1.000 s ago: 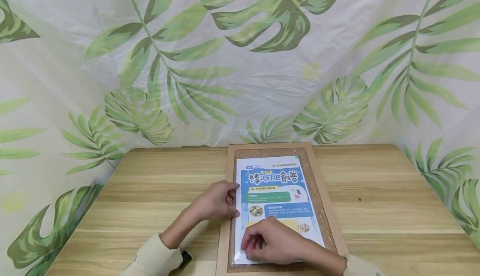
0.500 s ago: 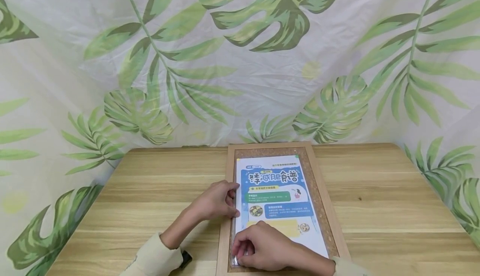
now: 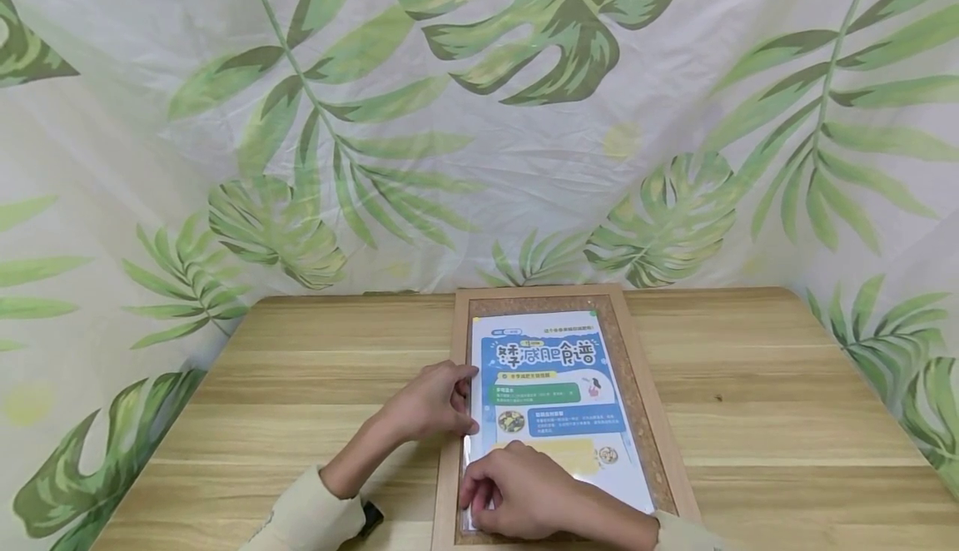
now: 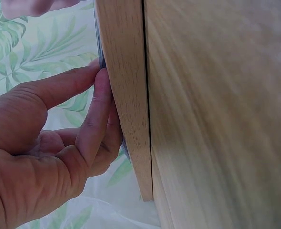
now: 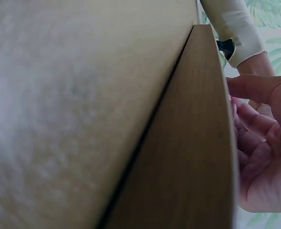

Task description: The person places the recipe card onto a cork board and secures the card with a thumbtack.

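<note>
A printed poster in a clear, shiny cover lies on a wood-framed cork board. Small tacks, one yellow and one green, sit at its top corners. My left hand rests thumb and fingertips along the poster's left edge; the left wrist view shows these fingertips close against the wooden frame. Over the poster's lower left corner, my right hand is bent with thumb and index finger close together. I cannot tell whether a small thing is between them.
The board lies on a wood-grain table, reaching its back edge. Behind hangs a leaf-patterned cloth. A small black object shows beside the left sleeve.
The right hand has moved left and slightly down to the poster's lower left corner, uncovering more of the poster's lower right. The left hand has stayed in place.
</note>
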